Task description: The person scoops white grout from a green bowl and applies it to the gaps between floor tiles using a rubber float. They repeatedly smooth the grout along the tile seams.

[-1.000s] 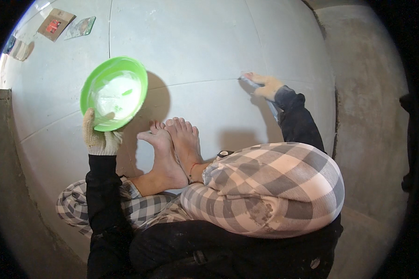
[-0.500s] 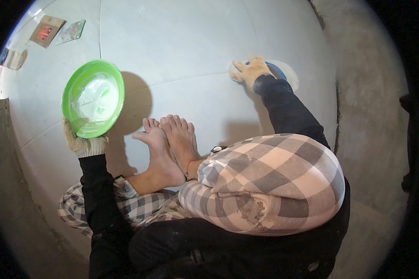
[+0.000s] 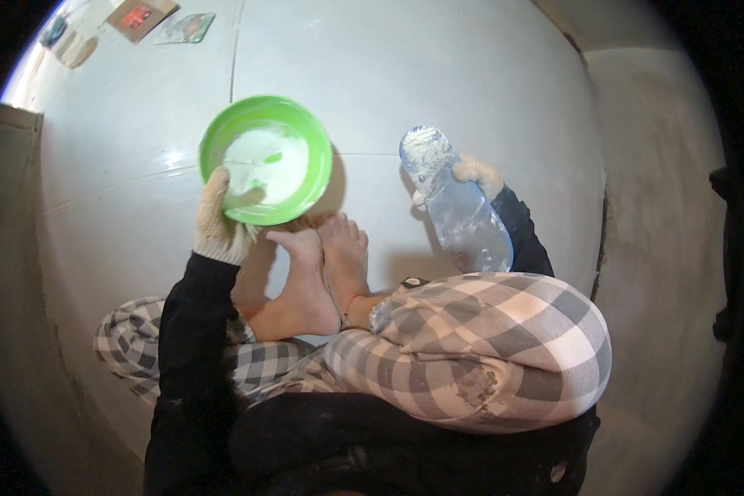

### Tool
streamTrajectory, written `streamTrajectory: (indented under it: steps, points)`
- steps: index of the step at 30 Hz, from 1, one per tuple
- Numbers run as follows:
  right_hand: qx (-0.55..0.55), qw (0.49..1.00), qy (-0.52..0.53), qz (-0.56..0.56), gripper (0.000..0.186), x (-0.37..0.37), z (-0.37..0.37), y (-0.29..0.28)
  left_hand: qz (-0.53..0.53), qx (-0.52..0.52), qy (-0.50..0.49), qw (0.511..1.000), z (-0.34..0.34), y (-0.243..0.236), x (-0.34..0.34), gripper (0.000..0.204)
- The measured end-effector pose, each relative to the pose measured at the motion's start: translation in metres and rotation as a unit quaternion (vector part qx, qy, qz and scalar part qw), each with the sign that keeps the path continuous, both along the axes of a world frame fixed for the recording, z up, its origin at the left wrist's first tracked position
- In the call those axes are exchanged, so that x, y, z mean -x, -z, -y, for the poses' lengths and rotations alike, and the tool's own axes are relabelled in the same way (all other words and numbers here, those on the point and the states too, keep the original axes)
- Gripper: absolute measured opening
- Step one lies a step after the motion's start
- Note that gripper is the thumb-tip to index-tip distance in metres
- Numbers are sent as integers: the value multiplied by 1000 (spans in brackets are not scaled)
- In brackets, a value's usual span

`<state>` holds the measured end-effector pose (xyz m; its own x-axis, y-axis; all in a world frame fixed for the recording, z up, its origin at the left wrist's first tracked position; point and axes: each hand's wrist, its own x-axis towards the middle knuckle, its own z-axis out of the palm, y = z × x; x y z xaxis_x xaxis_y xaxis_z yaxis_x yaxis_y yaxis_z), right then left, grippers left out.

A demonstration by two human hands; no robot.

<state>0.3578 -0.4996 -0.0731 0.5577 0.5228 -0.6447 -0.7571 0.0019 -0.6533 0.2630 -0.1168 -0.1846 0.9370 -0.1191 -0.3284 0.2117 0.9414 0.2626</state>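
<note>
My left hand [image 3: 221, 227], in a cream knitted work glove, grips a round green plastic bowl [image 3: 317, 157] by its near-left rim, thumb over the edge. White paste or powdery mix lies inside it, with green showing through in spots. Over on the right, my right hand [image 3: 481, 175], gloved alike, is closed round a long, rounded piece of clear bluish plastic [image 3: 471, 219]. Its shape resembles a bottle or scoop; I cannot tell which. White material coats its far end, and smears mark the rest. Most of the right fingers are hidden behind it.
My bare feet [image 3: 310, 277] rest on the pale tiled floor [image 3: 372, 74] between the hands, below the bowl. A brown cardboard piece [image 3: 143, 18] and a flat green-edged packet [image 3: 187, 29] lie far left. Grey walls [image 3: 661, 182] bound the right side.
The bowl has moved right and is less tilted toward me. My right hand has come nearer and turned, bringing the plastic piece's long smeared face into view. The view has shifted slightly.
</note>
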Motion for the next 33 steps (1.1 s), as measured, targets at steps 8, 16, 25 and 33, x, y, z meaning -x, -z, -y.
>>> streamTrajectory:
  steps: [8,16,25,33]
  points:
    - [281,669,-316,611,62,1,-100,-3,-46,-194,33,979,3,-10,-8,69]
    - [349,397,-554,643,61,21,-101,-3,-5,-242,20,970,-1,-12,-11,59]
    - [346,663,-381,543,69,6,-65,-28,-75,-285,36,955,-13,-20,-14,52]
    - [406,766,-351,354,52,-15,-68,-12,-6,-322,38,946,-10,-19,-10,52]
